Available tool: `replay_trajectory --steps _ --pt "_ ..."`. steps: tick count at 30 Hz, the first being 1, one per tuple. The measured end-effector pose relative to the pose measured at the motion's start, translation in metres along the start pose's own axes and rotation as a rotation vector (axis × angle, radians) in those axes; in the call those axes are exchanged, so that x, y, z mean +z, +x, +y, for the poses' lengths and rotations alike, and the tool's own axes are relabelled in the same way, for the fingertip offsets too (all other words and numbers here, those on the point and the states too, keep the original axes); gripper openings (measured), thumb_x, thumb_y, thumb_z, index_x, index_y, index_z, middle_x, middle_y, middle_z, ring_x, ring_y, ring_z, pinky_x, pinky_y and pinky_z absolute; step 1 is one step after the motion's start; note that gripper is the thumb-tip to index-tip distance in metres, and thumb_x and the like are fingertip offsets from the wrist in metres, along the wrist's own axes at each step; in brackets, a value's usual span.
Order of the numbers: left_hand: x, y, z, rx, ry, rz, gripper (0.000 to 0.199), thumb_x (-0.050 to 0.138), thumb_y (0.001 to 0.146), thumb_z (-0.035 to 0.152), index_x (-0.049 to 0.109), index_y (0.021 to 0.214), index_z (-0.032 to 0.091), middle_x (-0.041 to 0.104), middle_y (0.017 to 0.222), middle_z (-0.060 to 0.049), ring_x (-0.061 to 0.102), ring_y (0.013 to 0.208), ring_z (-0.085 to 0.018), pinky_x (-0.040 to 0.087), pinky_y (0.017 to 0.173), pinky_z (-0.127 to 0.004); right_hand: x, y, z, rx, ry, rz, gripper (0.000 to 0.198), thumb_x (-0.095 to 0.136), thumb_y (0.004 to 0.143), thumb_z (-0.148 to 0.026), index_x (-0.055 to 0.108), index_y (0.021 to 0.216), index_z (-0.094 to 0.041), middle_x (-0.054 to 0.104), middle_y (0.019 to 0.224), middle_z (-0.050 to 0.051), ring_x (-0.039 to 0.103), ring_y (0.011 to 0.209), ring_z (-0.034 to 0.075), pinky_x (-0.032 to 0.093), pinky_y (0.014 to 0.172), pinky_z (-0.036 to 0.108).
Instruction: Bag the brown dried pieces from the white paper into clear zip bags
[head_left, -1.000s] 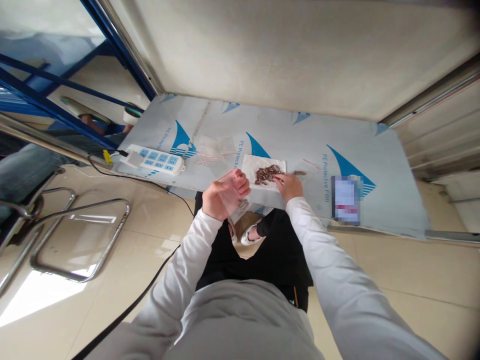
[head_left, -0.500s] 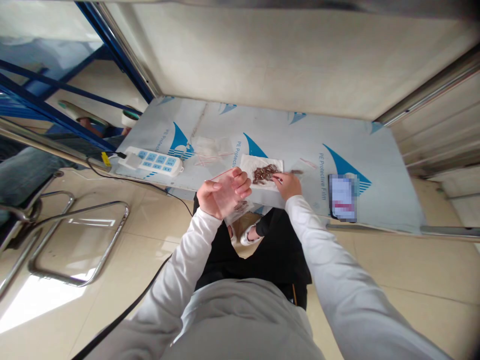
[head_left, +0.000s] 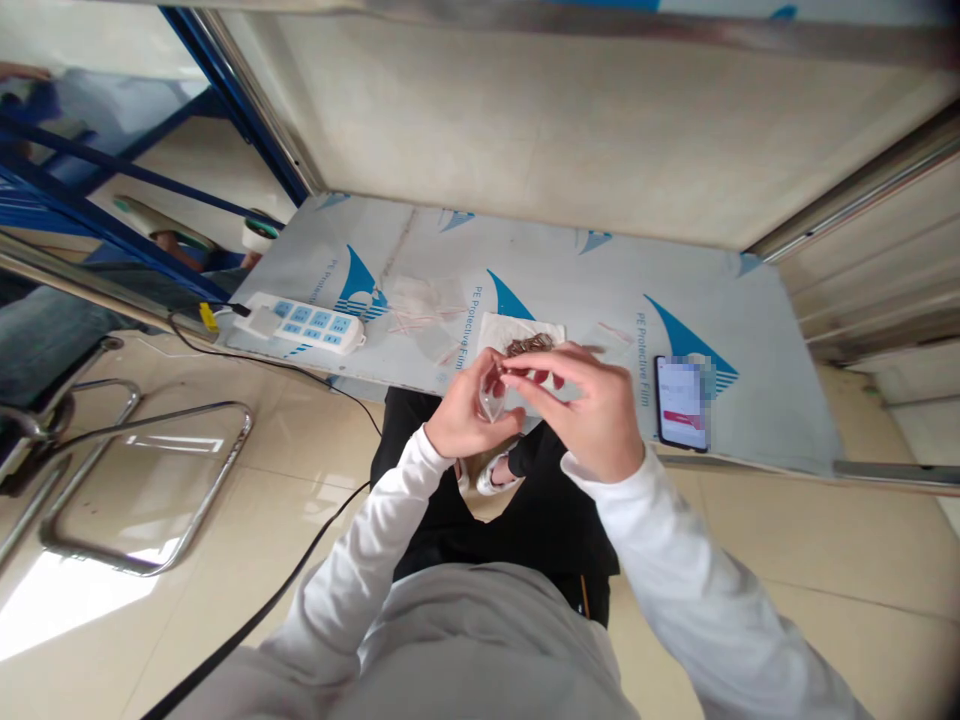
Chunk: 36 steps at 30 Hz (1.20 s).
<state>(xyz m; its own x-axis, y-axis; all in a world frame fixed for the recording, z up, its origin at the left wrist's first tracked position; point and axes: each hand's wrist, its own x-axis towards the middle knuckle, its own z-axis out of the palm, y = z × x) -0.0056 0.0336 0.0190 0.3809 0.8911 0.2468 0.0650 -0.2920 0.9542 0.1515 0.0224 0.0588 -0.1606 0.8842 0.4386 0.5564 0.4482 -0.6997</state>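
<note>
My left hand (head_left: 466, 412) is closed around a small clear plastic bag (head_left: 491, 405), its mouth facing up. Over that mouth, the thumb and forefinger of my right hand (head_left: 596, 405) pinch together. A tiny dark speck shows at the fingertips, too small to name. Just beyond both hands lies a pile of small shiny brown pieces (head_left: 529, 344) on a white sheet (head_left: 496, 326). My fingers hide the near part of the pile and the sheet.
Flat clear bags with red edges (head_left: 420, 310) lie on the film-covered table (head_left: 772, 370). A white power strip (head_left: 315, 326) is at left, a phone (head_left: 681, 405) near the front edge at right. A metal-framed chair (head_left: 150, 500) stands on the floor. Another person's hand (head_left: 176, 250) shows beyond the blue frame.
My right hand has left the pile of brown pieces and come to the bag's mouth. My left hand has turned and moved slightly, bringing the bag in front of the white sheet.
</note>
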Motion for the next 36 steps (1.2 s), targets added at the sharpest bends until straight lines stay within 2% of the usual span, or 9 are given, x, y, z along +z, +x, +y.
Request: replay_trajectory --steps 9,13,18,20,24,27,29,32,36 --pt "0.013 -0.001 0.006 0.068 0.163 0.091 0.03 0.065 0.067 0.02 0.041 0.086 0.02 0.052 0.078 0.001 0.053 0.069 -0.014 0.044 0.065 -0.028 -0.016 0.008 -0.022 -0.286 -0.215 -0.389 0.02 0.056 0.087 -0.016 0.073 0.09 -0.026 0.068 0.091 0.006 0.061 0.091 0.024 0.052 0.08 0.04" --pt "0.017 -0.003 -0.002 0.05 0.199 0.17 0.03 0.063 0.066 0.02 0.04 0.085 0.021 0.05 0.077 0.002 0.051 0.067 -0.013 0.043 0.063 -0.027 -0.019 0.009 -0.018 -0.242 -0.15 -0.36 0.022 0.053 0.088 -0.017 0.073 0.094 -0.026 0.065 0.093 0.006 0.063 0.084 0.02 0.053 0.072 0.035" --pt "0.019 -0.006 -0.017 -0.035 0.256 0.23 0.031 0.063 0.064 0.019 0.04 0.085 0.022 0.044 0.072 0.004 0.045 0.061 -0.011 0.04 0.061 -0.026 0.001 0.005 0.073 0.219 -0.198 -0.036 0.02 0.067 0.08 -0.032 0.068 0.097 -0.021 0.068 0.076 0.002 0.061 0.061 0.015 0.05 0.065 0.031" --pt "0.019 -0.008 -0.021 -0.079 0.268 0.241 0.032 0.064 0.065 0.021 0.039 0.084 0.022 0.043 0.071 0.005 0.044 0.06 -0.011 0.04 0.062 -0.027 0.015 0.004 0.12 0.401 -0.33 -0.122 0.014 0.068 0.077 -0.03 0.067 0.085 -0.018 0.068 0.07 0.002 0.06 0.058 0.016 0.048 0.067 0.031" --pt "0.02 -0.01 -0.028 -0.13 0.293 0.284 0.041 0.072 0.064 0.031 0.039 0.086 0.022 0.042 0.075 0.003 0.045 0.065 -0.012 0.04 0.065 -0.028 0.033 -0.001 0.166 0.443 -0.461 -0.196 0.017 0.065 0.08 -0.033 0.066 0.073 -0.018 0.068 0.08 0.008 0.062 0.077 0.021 0.046 0.076 0.033" --pt "0.025 -0.011 -0.037 -0.138 0.24 0.347 0.056 0.074 0.064 0.052 0.042 0.097 0.02 0.048 0.09 -0.003 0.051 0.08 -0.017 0.043 0.075 -0.032 0.036 -0.01 0.143 0.44 -0.384 0.012 0.033 0.052 0.087 -0.045 0.067 0.074 -0.018 0.067 0.084 0.01 0.061 0.082 0.022 0.047 0.077 0.033" --pt "0.032 -0.012 -0.042 -0.177 0.141 0.414 0.055 0.049 0.08 0.066 0.044 0.109 0.019 0.051 0.099 -0.007 0.052 0.091 -0.019 0.043 0.083 -0.034 0.037 -0.02 0.109 0.45 -0.176 0.127 0.042 0.044 0.09 -0.05 0.067 0.081 -0.017 0.068 0.083 0.01 0.062 0.078 0.02 0.048 0.072 0.031" --pt "0.045 -0.01 -0.045 -0.237 -0.038 0.536 0.061 0.008 0.092 0.061 0.046 0.119 0.021 0.053 0.106 -0.009 0.052 0.102 -0.019 0.042 0.091 -0.035 0.041 -0.035 0.058 0.472 0.256 0.017 0.042 0.059 0.081 -0.052 0.065 0.106 -0.018 0.071 0.096 0.008 0.065 0.078 0.018 0.051 0.064 0.027" --pt "0.054 -0.007 -0.042 -0.224 -0.157 0.629 0.053 0.019 0.094 0.058 0.052 0.113 0.022 0.055 0.103 -0.007 0.052 0.102 -0.019 0.041 0.091 -0.034 0.042 -0.045 0.026 0.582 0.501 0.03 0.032 0.071 0.073 -0.045 0.07 0.091 -0.019 0.073 0.089 0.007 0.068 0.081 0.02 0.054 0.071 0.03"
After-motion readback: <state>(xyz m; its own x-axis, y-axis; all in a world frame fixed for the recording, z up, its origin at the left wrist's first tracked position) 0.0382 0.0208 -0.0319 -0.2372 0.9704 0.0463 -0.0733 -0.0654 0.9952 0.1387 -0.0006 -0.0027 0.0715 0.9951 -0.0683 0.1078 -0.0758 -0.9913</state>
